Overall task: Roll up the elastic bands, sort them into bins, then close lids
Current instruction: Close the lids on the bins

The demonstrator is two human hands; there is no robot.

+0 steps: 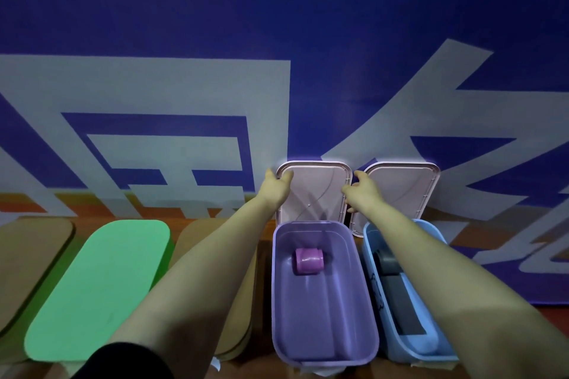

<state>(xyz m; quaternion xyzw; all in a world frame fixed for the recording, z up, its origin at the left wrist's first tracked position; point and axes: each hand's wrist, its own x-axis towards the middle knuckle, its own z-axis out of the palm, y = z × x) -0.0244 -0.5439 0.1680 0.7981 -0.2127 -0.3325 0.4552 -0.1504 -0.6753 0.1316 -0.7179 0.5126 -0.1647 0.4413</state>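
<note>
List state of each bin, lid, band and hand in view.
Purple bin: open.
Purple band: rolled, inside purple bin.
Purple bin's lid: upright.
Blue bin: open.
Grey band: inside blue bin, looks partly unrolled.
Blue bin's lid: upright.
Green lid: closed.
Tan lids: closed.
Left hand: grips lid's left edge.
Right hand: grips lid's right edge.

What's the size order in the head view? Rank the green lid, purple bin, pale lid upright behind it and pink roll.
1. Green flat plastic lid and purple open plastic bin: too alike to rank.
2. Pale pink upright lid, farther from the camera.
3. Pink rolled elastic band.
</note>
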